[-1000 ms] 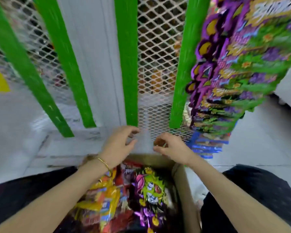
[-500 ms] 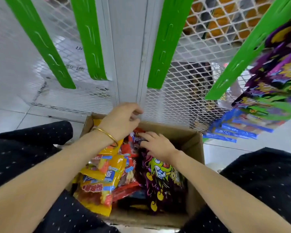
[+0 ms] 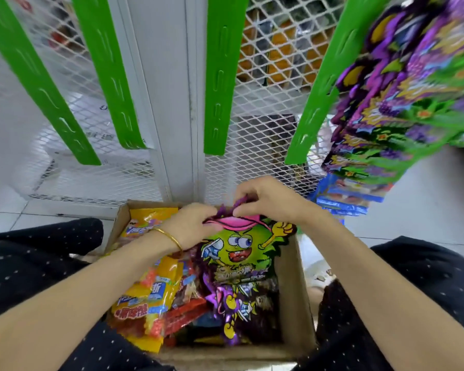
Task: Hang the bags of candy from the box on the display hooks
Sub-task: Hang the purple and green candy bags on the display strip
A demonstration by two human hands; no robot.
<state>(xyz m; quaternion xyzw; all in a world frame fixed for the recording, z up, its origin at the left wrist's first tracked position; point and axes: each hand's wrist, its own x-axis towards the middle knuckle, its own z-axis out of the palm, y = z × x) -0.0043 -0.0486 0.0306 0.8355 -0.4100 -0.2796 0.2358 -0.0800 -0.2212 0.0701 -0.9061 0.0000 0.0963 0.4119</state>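
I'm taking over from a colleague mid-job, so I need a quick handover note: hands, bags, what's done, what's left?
Left hand and right hand both pinch the top edge of a purple cartoon bag, held partly above the cardboard box.
Done: purple bags and blue bags hang at the display's right.
Left: hang this bag. The yellow bags and others lie in the box. The three green strips to the left carry nothing.

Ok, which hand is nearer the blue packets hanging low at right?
Right. The right hand is just left of the blue plastic packets, pinching the top edge of the purple cartoon candy bag; the left hand grips that edge farther left.
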